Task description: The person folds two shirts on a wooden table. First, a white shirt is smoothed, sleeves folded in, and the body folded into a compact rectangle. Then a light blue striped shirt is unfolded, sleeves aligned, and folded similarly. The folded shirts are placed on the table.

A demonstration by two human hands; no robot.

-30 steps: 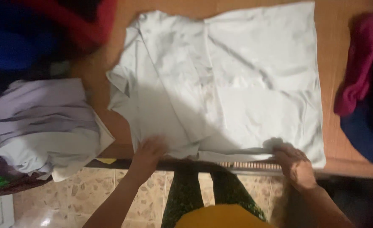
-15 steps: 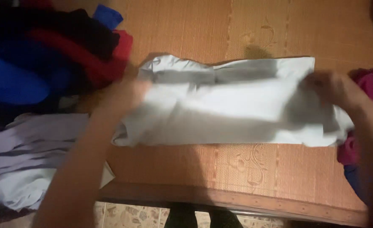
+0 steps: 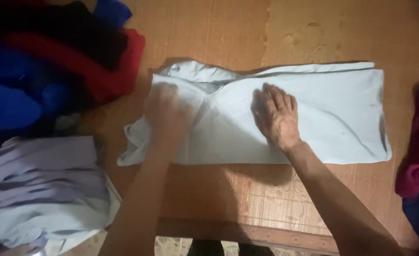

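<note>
Garment: pale grey shirt (image 3: 285,118), folded into a long band across the middle of the woven mat surface (image 3: 247,199).
Change: half a second ago both hands gripped the band's ends; a second ago the shirt lay open and wide. Both hands now rest on top of the band.
Judgement: the lengthwise fold appears complete; the hands look to be pressing it flat.
Left hand (image 3: 166,111): at 9 o'clock from the band's centre, on the bunched collar end, blurred; whether the fingers pinch cloth cannot be told.
Right hand (image 3: 275,114): near the centre, palm down, fingers spread flat on the cloth, holding nothing.
Edges: near long edge straight; right end square; left end rumpled, with a loose flap at 8 o'clock.
Open room: bare mat at 12 and 6 o'clock.
Obstructions: red and blue clothes pile (image 3: 43,61) at 10 o'clock; folded pale stack (image 3: 43,189) at 8 o'clock; magenta cloth (image 3: 418,142) at 3 o'clock, near the right end.
Near limit: wooden frame edge (image 3: 247,233) at 6 o'clock.
</note>
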